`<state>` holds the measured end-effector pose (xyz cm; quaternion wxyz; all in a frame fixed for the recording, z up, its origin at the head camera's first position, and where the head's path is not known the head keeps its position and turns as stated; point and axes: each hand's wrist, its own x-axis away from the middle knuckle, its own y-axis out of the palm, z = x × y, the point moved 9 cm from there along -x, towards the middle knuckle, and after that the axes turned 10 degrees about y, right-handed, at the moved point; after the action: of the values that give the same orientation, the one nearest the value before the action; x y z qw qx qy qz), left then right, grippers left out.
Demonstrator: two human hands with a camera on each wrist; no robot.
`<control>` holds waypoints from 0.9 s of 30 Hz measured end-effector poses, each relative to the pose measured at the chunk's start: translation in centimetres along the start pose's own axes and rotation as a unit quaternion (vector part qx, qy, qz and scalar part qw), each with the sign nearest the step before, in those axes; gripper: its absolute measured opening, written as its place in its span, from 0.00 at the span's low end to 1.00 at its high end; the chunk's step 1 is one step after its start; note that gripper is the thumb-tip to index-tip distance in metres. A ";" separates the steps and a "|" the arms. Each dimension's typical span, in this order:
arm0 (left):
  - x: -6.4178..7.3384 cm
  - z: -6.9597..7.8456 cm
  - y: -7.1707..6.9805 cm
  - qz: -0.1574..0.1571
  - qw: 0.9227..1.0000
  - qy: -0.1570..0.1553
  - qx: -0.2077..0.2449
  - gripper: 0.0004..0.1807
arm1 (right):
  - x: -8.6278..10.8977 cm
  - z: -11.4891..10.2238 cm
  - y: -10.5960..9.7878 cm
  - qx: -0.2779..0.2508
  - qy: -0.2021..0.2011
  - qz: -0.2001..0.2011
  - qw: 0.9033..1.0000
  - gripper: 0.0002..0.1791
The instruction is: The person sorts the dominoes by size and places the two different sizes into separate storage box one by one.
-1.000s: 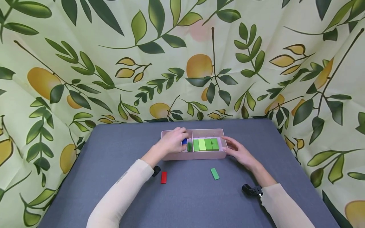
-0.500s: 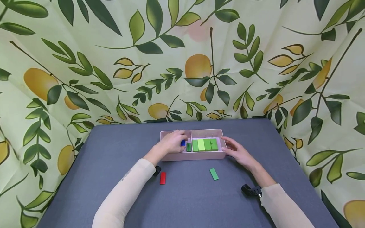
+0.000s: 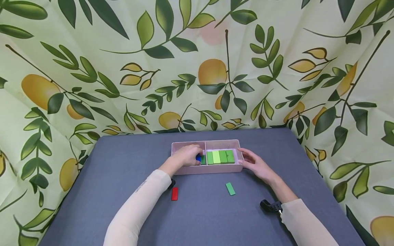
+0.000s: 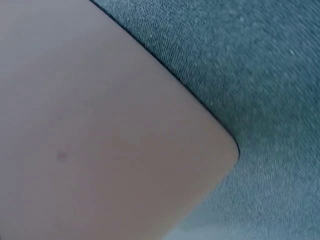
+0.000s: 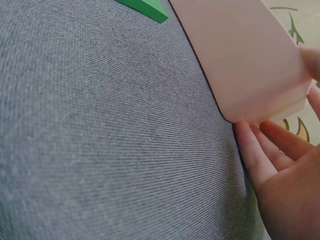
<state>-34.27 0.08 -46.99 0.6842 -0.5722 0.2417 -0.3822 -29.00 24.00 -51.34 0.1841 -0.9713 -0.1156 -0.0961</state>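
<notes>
A pale pink two-compartment box [image 3: 212,169] stands on the table. My left hand [image 3: 184,155] reaches into its left compartment and pinches a blue block [image 3: 198,158], partly hidden by the fingers. A dark green block [image 3: 203,160] sits beside the blue one, against the divider. Several green blocks [image 3: 220,157], one of them lighter, lie in a row in the right compartment. My right hand [image 3: 253,162] touches the box's right end. In the right wrist view its fingers are extended against the box's end wall [image 5: 245,60]. The box's wall [image 4: 125,125] fills much of the left wrist view.
In front of the box, a red block [image 3: 174,193] lies on the grey table [image 3: 203,218] to the left and a green block [image 3: 230,189] to the right. A leaf-and-fruit patterned cloth [image 3: 184,68] hangs behind the table.
My left hand has edged lower into the left compartment, bringing the blue block down close beside the dark green one. The right hand stays at the box's end.
</notes>
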 end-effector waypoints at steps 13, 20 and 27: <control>0.5 -1.0 -0.1 0.021 0.999 -0.030 0.006 0.18 | -0.1 -0.2 0.3 -0.011 0.001 -0.005 1.000 0.35; 1.4 -0.3 -1.6 0.051 0.998 -0.021 -0.016 0.16 | 0.0 -0.2 0.3 -0.016 0.004 -0.004 1.000 0.36; 2.2 1.3 -3.4 0.064 0.997 0.001 -0.038 0.16 | 0.1 -0.2 0.2 -0.007 -0.001 -0.004 1.000 0.36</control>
<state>-32.77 -1.03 -43.20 0.6850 -0.5804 0.2929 -0.3287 -28.91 23.73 -51.18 0.1765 -0.9723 -0.1191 -0.0963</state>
